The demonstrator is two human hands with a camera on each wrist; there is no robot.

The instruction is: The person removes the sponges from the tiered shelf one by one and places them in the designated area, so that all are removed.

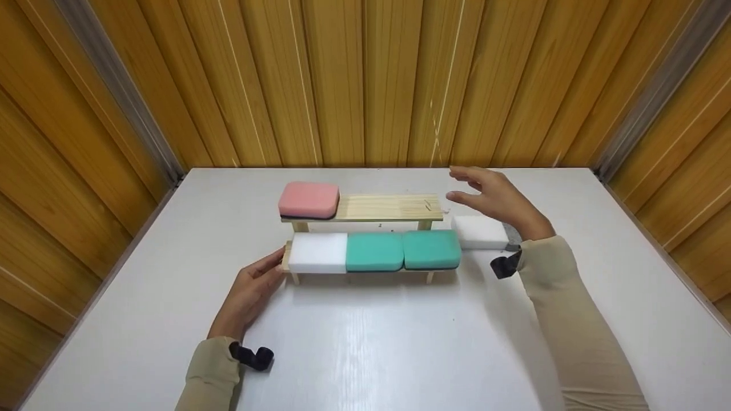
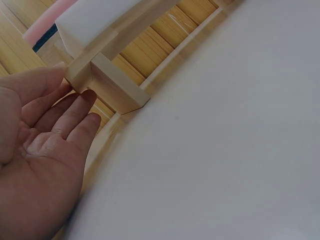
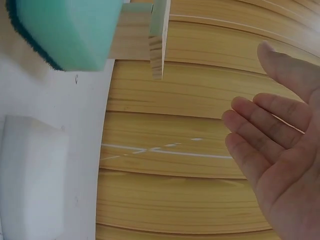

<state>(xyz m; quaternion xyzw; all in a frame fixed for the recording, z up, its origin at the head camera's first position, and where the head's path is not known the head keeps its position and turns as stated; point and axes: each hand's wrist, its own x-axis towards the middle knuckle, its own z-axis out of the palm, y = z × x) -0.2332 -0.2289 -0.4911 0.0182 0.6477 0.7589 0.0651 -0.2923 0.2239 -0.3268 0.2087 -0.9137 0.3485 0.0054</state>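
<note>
My left hand (image 1: 251, 292) pinches the left end of the front wooden bench (image 2: 117, 82), thumb at the plank's edge and fingertips underneath. On that bench sit a white sponge (image 1: 317, 252), a green sponge (image 1: 374, 251) and a second green sponge (image 1: 432, 249), side by side; dark scouring layers show under the green ones. A pink sponge (image 1: 309, 198) rests on the left end of the rear wooden bench (image 1: 382, 207). My right hand (image 1: 494, 196), thumb and fingers spread apart, is held in the air near the rear bench's right end, holding nothing.
A white sponge block (image 1: 478, 233) lies on the white table (image 1: 365, 342) right of the front bench. Just behind my right wrist, a grey piece (image 1: 511, 235) shows beside it. Wood-patterned panels (image 1: 342, 85) enclose the table at the back and sides.
</note>
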